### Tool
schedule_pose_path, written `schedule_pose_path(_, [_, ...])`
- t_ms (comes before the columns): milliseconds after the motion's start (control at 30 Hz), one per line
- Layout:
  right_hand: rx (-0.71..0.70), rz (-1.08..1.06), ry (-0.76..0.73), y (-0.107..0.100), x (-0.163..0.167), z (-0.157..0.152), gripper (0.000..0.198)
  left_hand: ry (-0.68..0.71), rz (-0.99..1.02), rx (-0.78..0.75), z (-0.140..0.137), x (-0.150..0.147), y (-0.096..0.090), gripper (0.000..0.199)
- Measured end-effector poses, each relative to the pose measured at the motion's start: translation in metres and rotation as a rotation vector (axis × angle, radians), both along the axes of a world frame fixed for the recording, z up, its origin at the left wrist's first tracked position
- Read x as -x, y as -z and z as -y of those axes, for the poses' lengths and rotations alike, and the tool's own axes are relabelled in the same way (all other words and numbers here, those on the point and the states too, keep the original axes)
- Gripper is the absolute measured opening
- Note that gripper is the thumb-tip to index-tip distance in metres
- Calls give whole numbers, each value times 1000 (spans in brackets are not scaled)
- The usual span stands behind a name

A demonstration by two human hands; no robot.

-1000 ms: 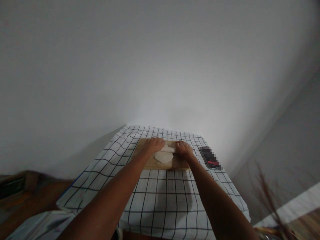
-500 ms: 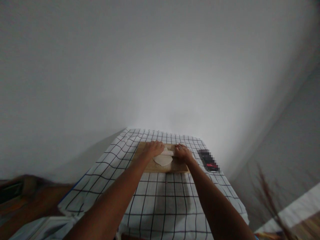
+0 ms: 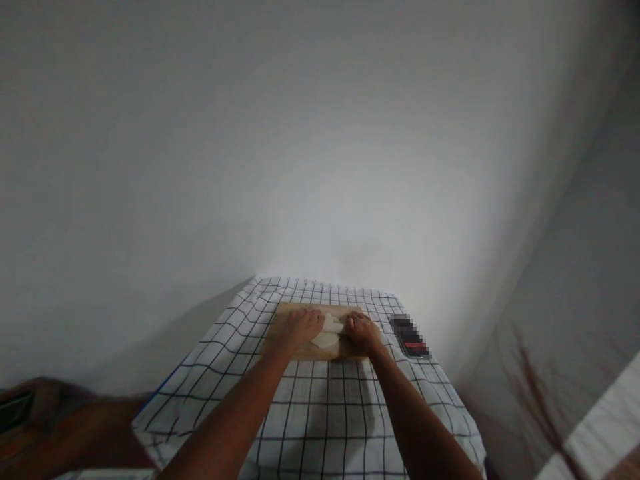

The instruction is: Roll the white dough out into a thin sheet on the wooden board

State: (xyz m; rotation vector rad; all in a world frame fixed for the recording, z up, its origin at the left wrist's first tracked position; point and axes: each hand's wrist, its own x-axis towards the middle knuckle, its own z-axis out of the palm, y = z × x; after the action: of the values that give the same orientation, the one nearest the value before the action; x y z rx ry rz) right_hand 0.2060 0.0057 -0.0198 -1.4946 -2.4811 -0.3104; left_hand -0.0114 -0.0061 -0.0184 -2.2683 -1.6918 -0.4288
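Note:
Both my hands rest on a pale rolling pin (image 3: 335, 325) that lies crosswise over a flat piece of dough (image 3: 327, 341). My left hand (image 3: 306, 325) is closed over the pin's left end, and my right hand (image 3: 362, 329) is closed over its right end. Dough shows on the near side of the pin and a little on the far side; the hands hide part of the pin. Under it all is a rectangular wooden board (image 3: 274, 338).
A white tablecloth (image 3: 313, 407) with dark grid lines covers the table. Right of the board lies a dark phone-like object (image 3: 411, 339), partly pixelated. A pale wall (image 3: 320, 167) rises behind. Blurred thin reddish stalks (image 3: 533, 380) stand at the lower right.
The rolling pin has come slightly toward me over the dough, with both hands still on it. Less dough shows on its near side. The whole view has tilted a little upward.

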Motion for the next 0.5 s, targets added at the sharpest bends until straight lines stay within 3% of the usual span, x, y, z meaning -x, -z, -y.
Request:
schedule_pose_path(233, [-1, -4, 4, 0, 0, 8, 29, -37, -3, -3, 10, -2, -2, 37])
schedule_pose_path(500, [27, -30, 63, -1, 4, -2, 34, 24, -52, -5, -5, 3, 3, 36])
